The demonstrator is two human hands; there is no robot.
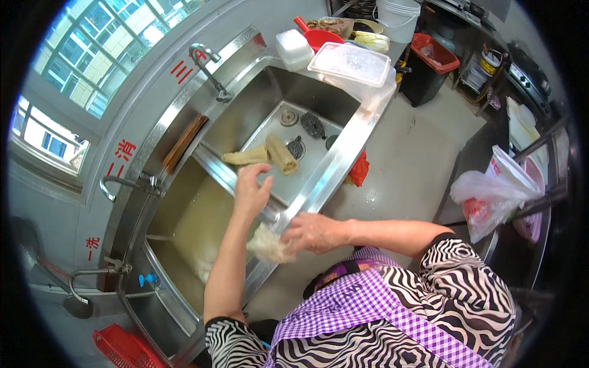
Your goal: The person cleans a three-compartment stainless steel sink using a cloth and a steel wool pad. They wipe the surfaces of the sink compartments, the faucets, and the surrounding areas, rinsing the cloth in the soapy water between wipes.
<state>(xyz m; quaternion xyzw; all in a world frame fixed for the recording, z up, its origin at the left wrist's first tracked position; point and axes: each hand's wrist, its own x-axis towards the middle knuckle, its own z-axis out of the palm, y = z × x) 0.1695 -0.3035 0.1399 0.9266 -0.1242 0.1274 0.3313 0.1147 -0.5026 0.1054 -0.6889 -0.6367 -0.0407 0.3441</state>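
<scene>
My right hand (pixel 315 233) grips a wet, pale rag (pixel 269 244) at the front rim of the stainless-steel sink (pixel 338 152). Over the divider between two basins, my left hand (pixel 252 191) has its thumb and fingers apart, with nothing visible in it. Just beyond its fingers lie two loofah sponges, one (pixel 246 155) towards the divider and the other (pixel 281 154) beside it. Steel-wool scourers (pixel 313 125) rest farther back on that basin's floor, near the drain. Cloudy yellowish water (pixel 198 216) fills the middle basin under my left forearm; something whitish shows in it.
Curved faucets (pixel 207 69) line the wall side, near a brown wooden block (pixel 185 143). Plastic containers (pixel 349 63) and a red ladle (pixel 322 39) crowd the far counter. A lined black bin (pixel 421 76) stands on the floor. A red basket (pixel 129 349) sits at lower left.
</scene>
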